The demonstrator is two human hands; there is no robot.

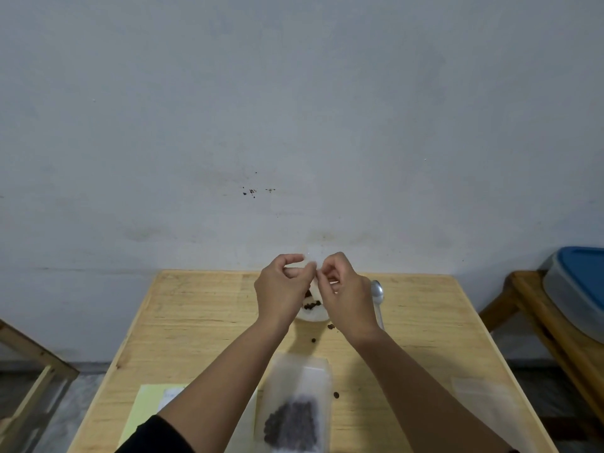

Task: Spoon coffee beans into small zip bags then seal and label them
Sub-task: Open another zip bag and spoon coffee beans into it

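Both hands, left hand (282, 289) and right hand (346, 291), pinch the mouth of a clear zip bag (314, 291) held upright at frame centre, long axis vertical, equally near either hand.

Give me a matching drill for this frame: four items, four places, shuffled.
Items:
1 spoon
2 filled zip bag
3 yellow paper
4 blue-lidded tub

Places:
A off the table, on the stand at far right
B near table edge, between the forearms
C just right of the right hand
D near-left part of the table

Pairs: 1-C, 2-B, 3-D, 4-A
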